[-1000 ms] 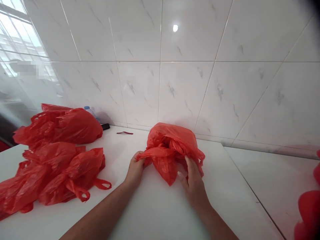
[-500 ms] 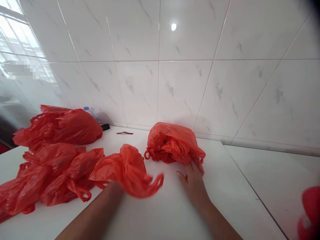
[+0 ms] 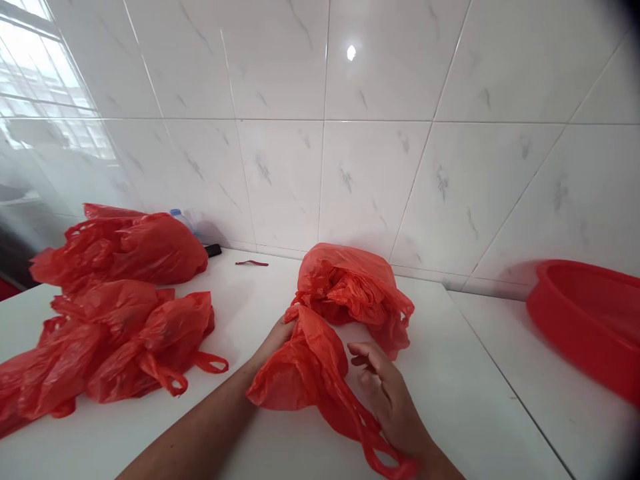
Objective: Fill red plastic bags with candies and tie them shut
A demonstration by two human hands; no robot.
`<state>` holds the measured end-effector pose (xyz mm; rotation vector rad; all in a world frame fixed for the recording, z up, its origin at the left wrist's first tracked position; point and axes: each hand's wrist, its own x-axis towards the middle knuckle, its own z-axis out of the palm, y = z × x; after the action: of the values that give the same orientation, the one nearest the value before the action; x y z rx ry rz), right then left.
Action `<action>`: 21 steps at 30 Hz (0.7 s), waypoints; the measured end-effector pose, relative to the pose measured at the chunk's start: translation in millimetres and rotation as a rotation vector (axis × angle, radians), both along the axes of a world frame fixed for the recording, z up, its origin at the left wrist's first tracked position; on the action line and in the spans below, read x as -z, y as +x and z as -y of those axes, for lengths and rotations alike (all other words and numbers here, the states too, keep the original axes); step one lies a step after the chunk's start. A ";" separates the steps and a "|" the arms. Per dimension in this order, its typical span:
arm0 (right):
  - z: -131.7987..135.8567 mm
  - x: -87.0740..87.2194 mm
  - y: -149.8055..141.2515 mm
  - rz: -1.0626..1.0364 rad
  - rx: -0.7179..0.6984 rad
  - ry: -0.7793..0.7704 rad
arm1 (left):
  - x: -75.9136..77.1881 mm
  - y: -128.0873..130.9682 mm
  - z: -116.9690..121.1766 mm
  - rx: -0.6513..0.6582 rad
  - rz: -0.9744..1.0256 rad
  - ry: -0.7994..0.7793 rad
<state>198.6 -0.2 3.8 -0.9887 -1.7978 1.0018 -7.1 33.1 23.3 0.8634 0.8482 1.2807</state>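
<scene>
A small red plastic bag is in my left hand, which grips it from the far left side, most of its fingers hidden behind the film. One looped handle of that bag trails down to the right, past my right wrist. My right hand hovers just right of the bag, fingers partly bent and apart, with nothing in them. Behind both hands, a fuller red plastic bag lies bunched against the wall, its crumpled mouth facing me.
Several filled red bags are heaped on the white table at left. Behind them are a blue-capped bottle, a black object and a thin red strip. A red basin stands at right. The tiled wall bounds the back.
My left hand has carried the small bag rightward, in front of the fuller bag. My right hand has drawn back from the fuller bag. At right, the red basin now shows on the surface.
</scene>
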 end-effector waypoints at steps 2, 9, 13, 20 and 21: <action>11.4 -0.1 -2.5 -0.061 -0.059 -0.203 | 1.2 -0.2 -4.6 0.042 0.054 -0.027; 30.7 13.0 17.5 -0.108 0.004 -0.440 | 17.1 -1.0 -16.8 0.007 0.065 0.014; 31.7 1.4 47.7 -0.359 0.176 -0.477 | 19.4 -8.6 -22.1 -0.027 0.022 0.063; 52.4 -26.2 92.3 -0.483 0.352 -0.507 | 14.8 -12.8 -24.4 -0.098 -0.114 0.176; 55.0 -28.5 99.5 -0.494 0.373 -0.459 | 13.4 -10.9 -23.1 -0.096 -0.141 0.190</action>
<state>298.1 -55.2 32.3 -1.1687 -0.9554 1.3040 -18.0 56.2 9.9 1.0849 0.8973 1.4130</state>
